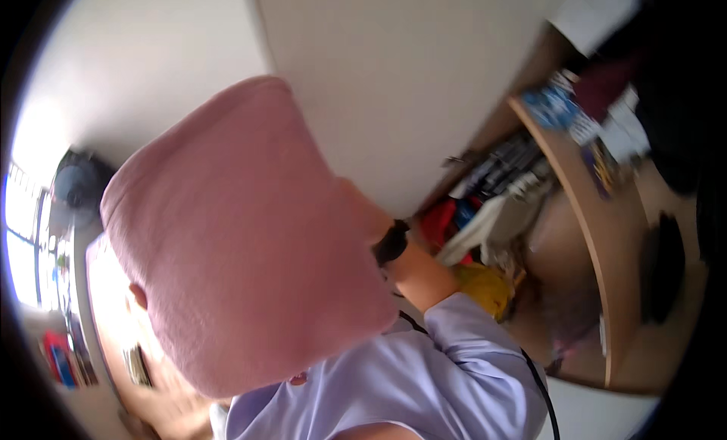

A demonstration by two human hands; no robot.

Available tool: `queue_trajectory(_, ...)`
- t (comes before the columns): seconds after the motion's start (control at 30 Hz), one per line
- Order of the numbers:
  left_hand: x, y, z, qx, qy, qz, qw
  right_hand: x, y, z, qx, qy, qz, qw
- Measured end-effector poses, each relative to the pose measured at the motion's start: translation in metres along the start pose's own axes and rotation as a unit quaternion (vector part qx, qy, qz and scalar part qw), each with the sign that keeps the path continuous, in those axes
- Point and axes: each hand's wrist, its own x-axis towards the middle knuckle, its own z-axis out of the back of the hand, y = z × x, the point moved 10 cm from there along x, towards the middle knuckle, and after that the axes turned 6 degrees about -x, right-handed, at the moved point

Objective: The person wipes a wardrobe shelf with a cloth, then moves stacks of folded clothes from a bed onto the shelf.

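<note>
A square pink cushion (242, 235) with rounded corners is held up close in front of me and fills much of the view. My right hand (357, 207) is at its right edge, mostly hidden behind it. A black watch (391, 243) is on that wrist, below which a lavender sleeve begins. Of my left hand (138, 295), only a fingertip shows, curled over the cushion's left edge; the rest is covered. The cushion appears to be gripped from both sides.
At right, a curved wooden board (575, 205) stands beside a pile of clothes (500, 213) and a yellow cloth-like thing (485, 288). A bright window (24, 239) and several books (64, 358) are at left. A black cable (544, 387) runs beside my right sleeve.
</note>
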Motion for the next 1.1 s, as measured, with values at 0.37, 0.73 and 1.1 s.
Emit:
queue_trajectory(0.37,-0.070,0.165,-0.135,-0.009,0.183,0.259,0.948,-0.195,0.151,0.101,0.048,-0.318,-0.077,0.944)
queue_trajectory(0.73,-0.172,0.290,-0.261,0.078,0.350,0.450,0.818,-0.362,0.297,0.125,-0.198,-0.595,-0.082,0.774)
queue_trajectory(1.1,-0.241,0.372,-0.369,0.057,0.496,0.573,0.649,-0.420,0.386,0.132,-0.418,-0.712,-0.100,0.555)
